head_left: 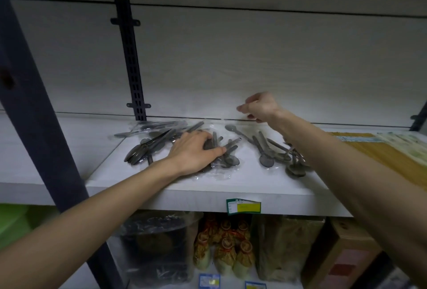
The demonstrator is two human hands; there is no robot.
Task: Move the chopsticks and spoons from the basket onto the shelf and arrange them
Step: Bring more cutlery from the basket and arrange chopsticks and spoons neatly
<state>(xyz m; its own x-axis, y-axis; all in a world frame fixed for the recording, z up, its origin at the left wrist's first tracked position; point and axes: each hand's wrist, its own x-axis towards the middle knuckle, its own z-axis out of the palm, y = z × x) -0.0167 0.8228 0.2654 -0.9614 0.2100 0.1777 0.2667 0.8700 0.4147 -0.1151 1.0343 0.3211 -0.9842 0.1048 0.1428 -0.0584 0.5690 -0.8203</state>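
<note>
You get a single wide-angle view from your head, looking forward and slightly down at the white flat shelf board (231, 187) from close range, at arm's reach. Both forearms enter from the bottom corners, and the pale wood-grain back panel (254, 58) fills the upper half.

Dark grey plastic spoons sealed in clear plastic packets (221, 150) lay scattered flat on the white shelf board (231, 187). One jumbled heap sat at the left-centre, handles crossing at many angles, bowls pointing mostly toward the front edge. A second cluster of the same packeted spoons (272, 150) lay just beside it to the right, fanned out, handles slanting toward the back wall.
</note>
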